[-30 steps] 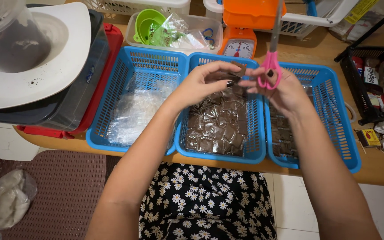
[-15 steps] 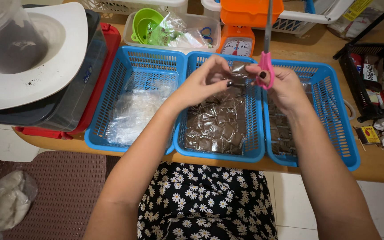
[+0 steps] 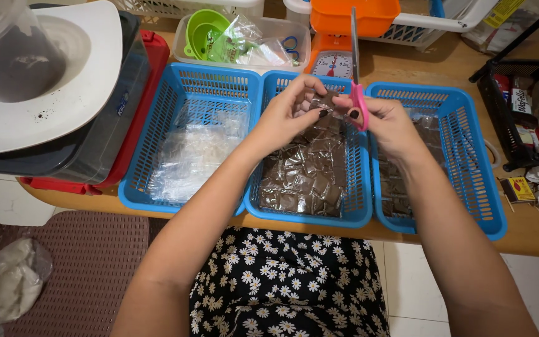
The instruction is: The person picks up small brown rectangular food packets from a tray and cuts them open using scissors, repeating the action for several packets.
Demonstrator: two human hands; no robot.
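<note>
The scene is evenly and brightly lit from above; soft shadows are cast, edges are slightly bent, and little blur is seen.

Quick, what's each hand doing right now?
Left hand: closed on a small dark packet above the middle blue basket.
Right hand: closed on pink-handled scissors, blades pointing up.

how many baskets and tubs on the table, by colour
blue baskets: 3 (left, middle, right)
orange tub: 1
clear tub: 1
black wire basket: 1
total: 6

The left hand holds a small dark packet over the middle basket; the right hand holds pink scissors.
</note>
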